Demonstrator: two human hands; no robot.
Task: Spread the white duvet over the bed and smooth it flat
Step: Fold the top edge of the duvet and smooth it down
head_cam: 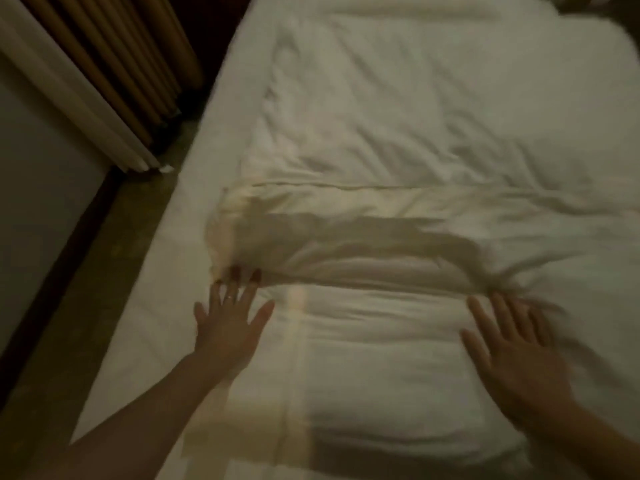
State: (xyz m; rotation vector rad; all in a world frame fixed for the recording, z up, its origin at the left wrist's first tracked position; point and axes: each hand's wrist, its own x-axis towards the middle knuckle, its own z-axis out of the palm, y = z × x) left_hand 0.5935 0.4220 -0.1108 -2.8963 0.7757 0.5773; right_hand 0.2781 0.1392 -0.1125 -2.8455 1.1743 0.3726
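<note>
- The white duvet (pixel 398 133) is seen lying across the bed (pixel 194 188), rumpled, with creases running over its far part.
- A folded ridge of the duvet is seen running crosswise, just beyond both hands; its left end is bunched at about the left fingertips.
- The left hand (pixel 227 327) is held flat, palm down, fingers spread; the fingertips (pixel 239 275) are seen at the edge of the bunched fold. A ring (pixel 230 298) is noted on one finger. Nothing is pinched.
- The right hand (pixel 512 355) is likewise splayed, palm down, on the nearer flat part of the duvet, fingertips just short of the ridge. The outline is motion-blurred; contact pressure cannot be told.
- The two hands are set well apart, with smoother duvet between them.
- A strip of bare bed sheet is visible left of the duvet edge.
- Curtains (pixel 114 71) hang beside the bed at upper left, above the floor (pixel 114 237).
</note>
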